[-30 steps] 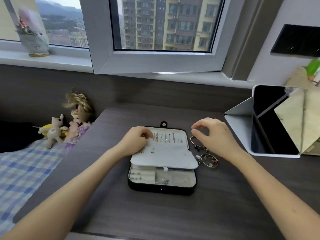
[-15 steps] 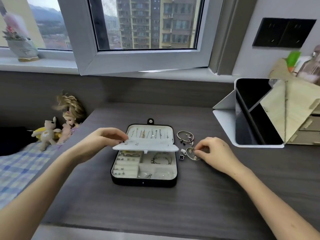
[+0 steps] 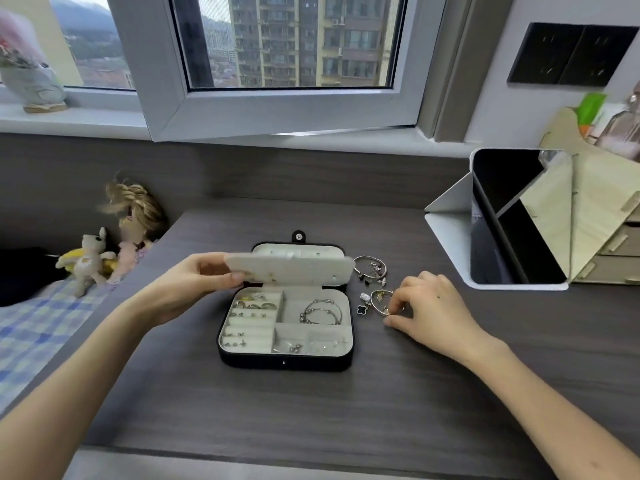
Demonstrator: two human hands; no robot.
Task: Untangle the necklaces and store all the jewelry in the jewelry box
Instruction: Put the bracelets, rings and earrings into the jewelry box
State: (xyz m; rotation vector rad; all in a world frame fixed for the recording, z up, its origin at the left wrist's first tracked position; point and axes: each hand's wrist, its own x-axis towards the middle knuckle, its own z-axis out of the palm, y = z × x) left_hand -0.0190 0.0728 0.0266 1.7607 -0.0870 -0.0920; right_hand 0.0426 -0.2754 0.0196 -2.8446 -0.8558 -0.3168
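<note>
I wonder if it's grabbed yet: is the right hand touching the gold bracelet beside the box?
Touching. The head view shows the right hand pinching the gold bracelet at its right side, with no gap between them.

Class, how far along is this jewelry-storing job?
Done: rings and bangles lie in the jewelry box. In hand: left hand holds up the inner flap; right hand pinches a gold bracelet on the desk. Left: it and the silver bracelet beyond.

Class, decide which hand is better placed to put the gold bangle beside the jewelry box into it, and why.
Right. The right hand pinches the gold bangle lying right of the jewelry box; the left hand is occupied on the far side, gripping the inner flap raised.
</note>
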